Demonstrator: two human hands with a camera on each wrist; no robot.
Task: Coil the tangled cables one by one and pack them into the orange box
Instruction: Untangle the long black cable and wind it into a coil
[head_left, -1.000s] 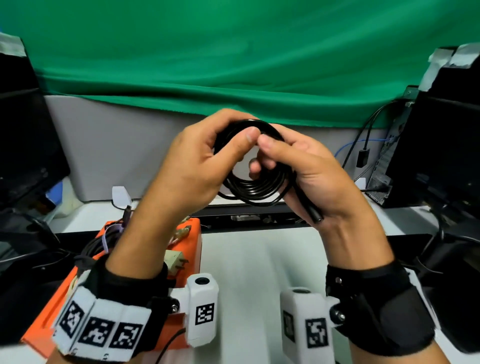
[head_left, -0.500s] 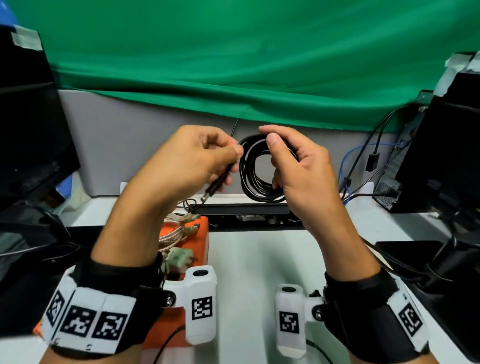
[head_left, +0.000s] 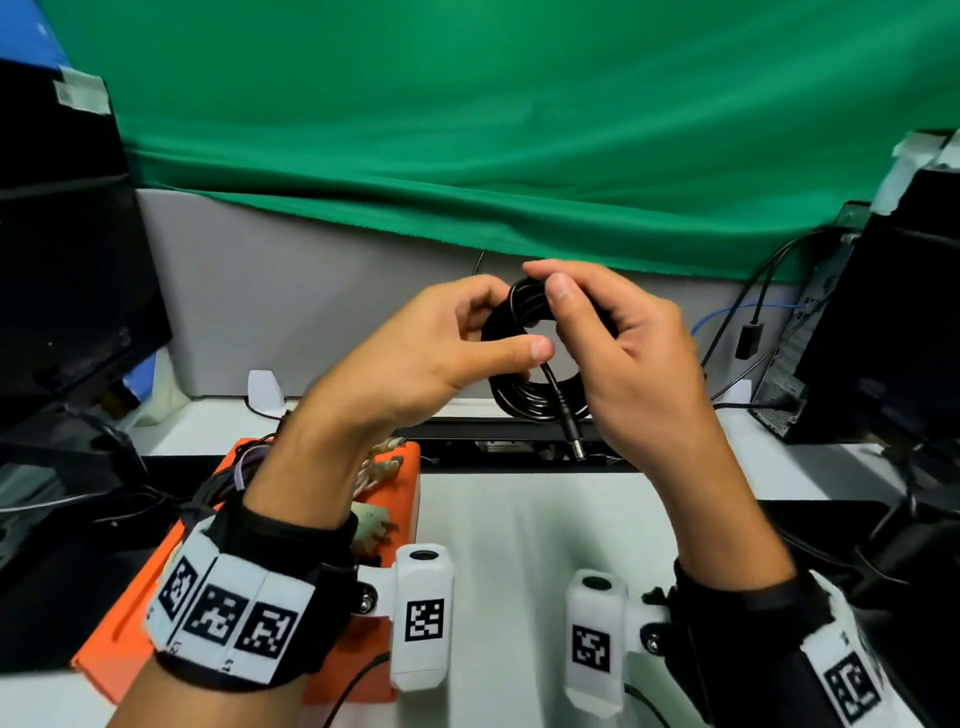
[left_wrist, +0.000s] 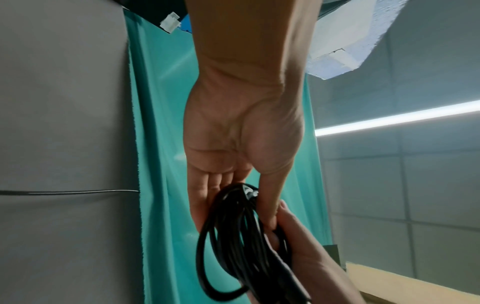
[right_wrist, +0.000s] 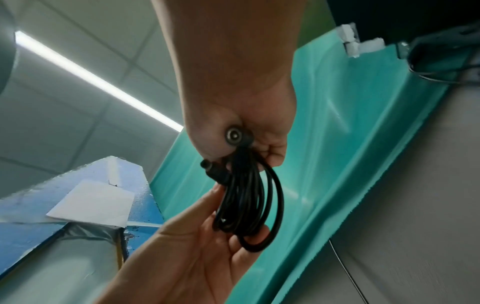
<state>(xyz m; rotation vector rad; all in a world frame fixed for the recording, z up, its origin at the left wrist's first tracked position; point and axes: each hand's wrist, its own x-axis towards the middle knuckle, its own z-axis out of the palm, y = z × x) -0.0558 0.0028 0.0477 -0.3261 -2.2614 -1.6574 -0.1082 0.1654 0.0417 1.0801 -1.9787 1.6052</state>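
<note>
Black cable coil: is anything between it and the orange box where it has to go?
Partly. The black cable coil is held up in both hands above the desk; the left hand and its forearm lie over the orange box. The box already holds other cables and a plug. No lid shows.

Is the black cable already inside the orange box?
No, both hands hold the coiled black cable in the air, above and apart from the orange box.
</note>
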